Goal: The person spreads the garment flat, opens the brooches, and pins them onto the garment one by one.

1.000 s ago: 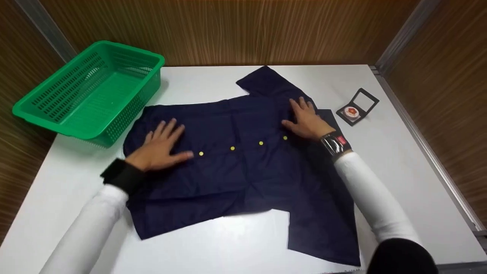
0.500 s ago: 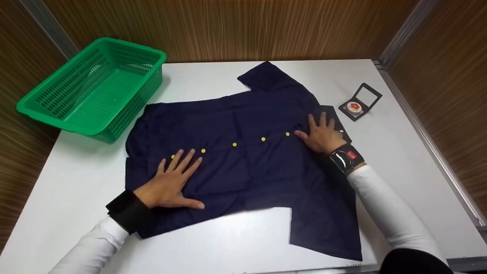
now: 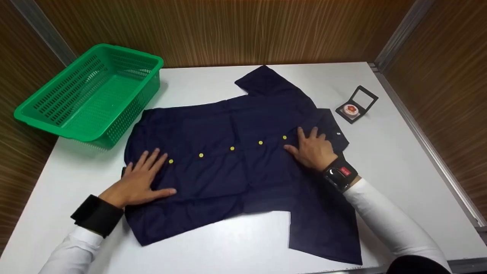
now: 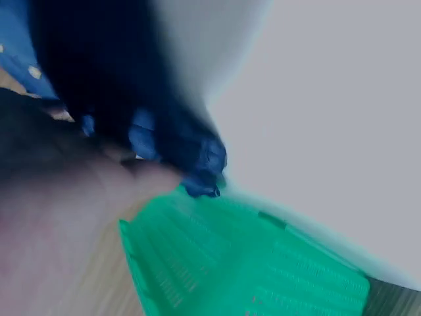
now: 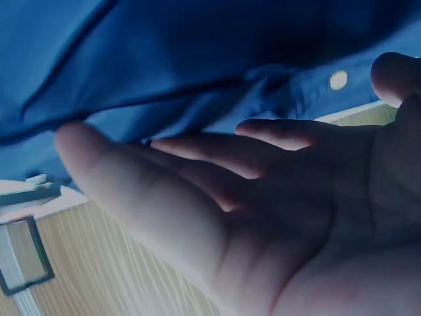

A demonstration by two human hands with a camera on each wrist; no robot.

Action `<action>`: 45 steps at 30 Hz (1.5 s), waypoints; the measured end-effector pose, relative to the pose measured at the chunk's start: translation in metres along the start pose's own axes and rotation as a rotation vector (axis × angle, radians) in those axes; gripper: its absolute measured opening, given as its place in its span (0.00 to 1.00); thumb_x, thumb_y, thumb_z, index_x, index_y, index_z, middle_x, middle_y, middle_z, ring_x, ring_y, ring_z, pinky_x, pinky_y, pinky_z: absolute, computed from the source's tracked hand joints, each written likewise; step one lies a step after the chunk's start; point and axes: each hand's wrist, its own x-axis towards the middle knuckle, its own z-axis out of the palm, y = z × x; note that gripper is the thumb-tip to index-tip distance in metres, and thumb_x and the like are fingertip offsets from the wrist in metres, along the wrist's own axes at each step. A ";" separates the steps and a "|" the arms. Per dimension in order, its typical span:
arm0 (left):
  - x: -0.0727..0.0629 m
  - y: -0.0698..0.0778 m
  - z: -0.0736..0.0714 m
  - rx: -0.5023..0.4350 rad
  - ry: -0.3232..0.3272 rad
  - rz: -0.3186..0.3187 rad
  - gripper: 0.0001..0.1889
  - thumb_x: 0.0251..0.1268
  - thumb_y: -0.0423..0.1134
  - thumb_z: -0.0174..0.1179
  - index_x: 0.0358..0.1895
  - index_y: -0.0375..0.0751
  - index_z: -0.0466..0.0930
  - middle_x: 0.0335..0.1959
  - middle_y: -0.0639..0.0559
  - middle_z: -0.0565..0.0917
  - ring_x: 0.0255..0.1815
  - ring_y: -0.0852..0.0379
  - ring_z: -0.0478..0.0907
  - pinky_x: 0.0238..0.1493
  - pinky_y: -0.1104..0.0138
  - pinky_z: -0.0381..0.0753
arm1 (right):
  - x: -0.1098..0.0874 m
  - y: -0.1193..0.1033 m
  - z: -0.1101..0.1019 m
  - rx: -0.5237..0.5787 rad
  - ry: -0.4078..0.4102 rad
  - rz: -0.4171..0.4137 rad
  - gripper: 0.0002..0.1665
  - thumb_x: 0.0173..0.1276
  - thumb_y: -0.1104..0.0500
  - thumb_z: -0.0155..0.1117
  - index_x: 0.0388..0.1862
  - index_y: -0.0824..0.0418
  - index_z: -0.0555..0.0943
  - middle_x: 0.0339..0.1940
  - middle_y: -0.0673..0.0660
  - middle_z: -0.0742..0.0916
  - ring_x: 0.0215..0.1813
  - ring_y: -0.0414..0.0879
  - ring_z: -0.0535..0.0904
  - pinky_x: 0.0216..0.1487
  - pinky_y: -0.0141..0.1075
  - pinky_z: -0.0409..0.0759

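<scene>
A dark navy short-sleeved shirt (image 3: 213,125) lies spread on the white table (image 3: 258,243), its hem to the left and its collar (image 3: 333,125) to the right. Several yellow buttons (image 3: 232,148) run along its middle. My left hand (image 3: 139,184) rests on the shirt near the hem, fingers spread. Near the collar, my right hand (image 3: 314,150) lies with extended fingers on the cloth, thumb by the last button. In the right wrist view, blue-looking cloth (image 5: 184,59) spreads beyond the fingers (image 5: 145,191). The left wrist view is blurred.
A green plastic basket (image 3: 125,110) stands at the back left of the table. At the right, a small black display case (image 3: 355,104) is open, with a round white piece bearing a red flower inside. Wood-grain panels (image 3: 236,30) border the table.
My left hand went from the upper hem area down across the buttons, then back left toward the hem edge. My right hand slid downward toward the collar. The shirt stays spread out.
</scene>
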 end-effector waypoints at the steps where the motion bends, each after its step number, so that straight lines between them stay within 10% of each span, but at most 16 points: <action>1: -0.002 0.001 0.002 0.004 -0.008 -0.004 0.59 0.61 0.74 0.60 0.84 0.40 0.48 0.86 0.32 0.45 0.84 0.24 0.40 0.71 0.21 0.47 | 0.002 -0.001 0.001 -0.007 -0.006 0.000 0.52 0.76 0.28 0.48 0.82 0.64 0.60 0.71 0.86 0.69 0.61 0.82 0.75 0.47 0.67 0.82; 14: -0.045 0.074 0.031 0.079 0.032 -0.147 0.60 0.60 0.80 0.54 0.82 0.35 0.52 0.82 0.23 0.50 0.79 0.16 0.48 0.63 0.21 0.62 | 0.050 0.013 -0.010 0.087 -0.255 -0.131 0.53 0.78 0.29 0.46 0.86 0.59 0.47 0.82 0.81 0.49 0.81 0.82 0.49 0.68 0.76 0.66; 23: -0.063 0.125 0.033 0.147 0.033 -0.120 0.54 0.61 0.78 0.54 0.77 0.36 0.67 0.74 0.23 0.67 0.68 0.22 0.70 0.35 0.42 0.86 | 0.081 0.034 -0.008 0.226 -0.278 -0.239 0.54 0.75 0.31 0.55 0.87 0.54 0.47 0.86 0.72 0.47 0.85 0.75 0.38 0.76 0.76 0.49; 29: -0.044 0.101 0.009 -0.019 0.041 0.035 0.41 0.71 0.66 0.58 0.76 0.40 0.69 0.76 0.30 0.67 0.73 0.27 0.68 0.57 0.34 0.79 | 0.060 0.019 -0.013 0.299 -0.082 -0.303 0.50 0.76 0.42 0.61 0.84 0.65 0.53 0.84 0.75 0.55 0.82 0.78 0.48 0.78 0.70 0.54; 33: -0.011 0.069 -0.004 -0.048 0.086 0.146 0.39 0.73 0.60 0.60 0.79 0.41 0.64 0.82 0.30 0.58 0.80 0.23 0.55 0.70 0.31 0.66 | 0.030 -0.008 -0.019 0.267 -0.005 -0.195 0.49 0.76 0.41 0.59 0.84 0.63 0.53 0.82 0.77 0.58 0.79 0.79 0.57 0.70 0.72 0.67; 38: 0.012 0.040 -0.007 -0.004 0.018 0.111 0.44 0.71 0.62 0.61 0.83 0.45 0.57 0.85 0.33 0.49 0.83 0.22 0.43 0.70 0.23 0.55 | 0.010 -0.043 -0.010 0.153 -0.053 -0.069 0.52 0.76 0.30 0.52 0.86 0.58 0.52 0.81 0.79 0.59 0.75 0.81 0.62 0.57 0.73 0.77; 45: 0.000 0.041 0.002 -0.026 -0.082 0.017 0.50 0.67 0.68 0.60 0.84 0.47 0.52 0.86 0.33 0.45 0.82 0.18 0.38 0.69 0.20 0.52 | 0.019 -0.052 0.006 0.124 -0.182 -0.080 0.50 0.77 0.27 0.45 0.86 0.52 0.51 0.84 0.76 0.52 0.80 0.82 0.50 0.65 0.79 0.66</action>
